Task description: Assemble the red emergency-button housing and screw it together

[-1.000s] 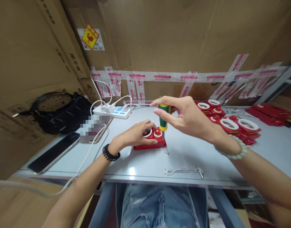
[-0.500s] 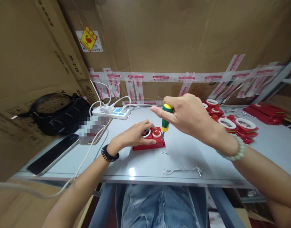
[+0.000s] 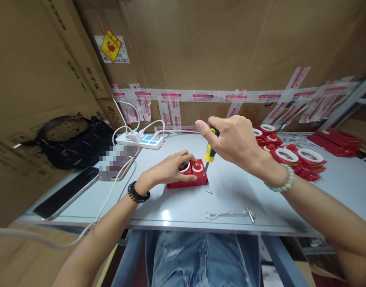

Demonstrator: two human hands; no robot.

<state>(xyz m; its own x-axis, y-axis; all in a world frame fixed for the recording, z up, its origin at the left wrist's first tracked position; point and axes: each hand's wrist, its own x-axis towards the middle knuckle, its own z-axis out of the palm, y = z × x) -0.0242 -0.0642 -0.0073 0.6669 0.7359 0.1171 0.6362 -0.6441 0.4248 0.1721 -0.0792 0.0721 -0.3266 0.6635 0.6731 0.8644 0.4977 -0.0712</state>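
A flat red plastic part (image 3: 189, 181) with a white ring and a red knob on top lies on the grey table (image 3: 231, 199). My left hand (image 3: 168, 169) rests on it with fingers curled over the ring, pinning it down. My right hand (image 3: 232, 137) is wrapped round the green and yellow handle of a screwdriver (image 3: 209, 153), tilted, its tip at the part's right corner. A small loose screw (image 3: 208, 192) lies just in front of the part.
Several more red parts with white rings (image 3: 286, 155) are piled at the right. A white power strip (image 3: 141, 140), a phone (image 3: 66, 192), a second device with a cable and a black bag (image 3: 69, 141) sit at the left. Bent wire pieces (image 3: 231, 214) lie near the front edge. Cardboard walls surround the table.
My right hand has closed fully round the screwdriver handle and shifted a little right, tilting the tool. The left hand and red part have stayed put.
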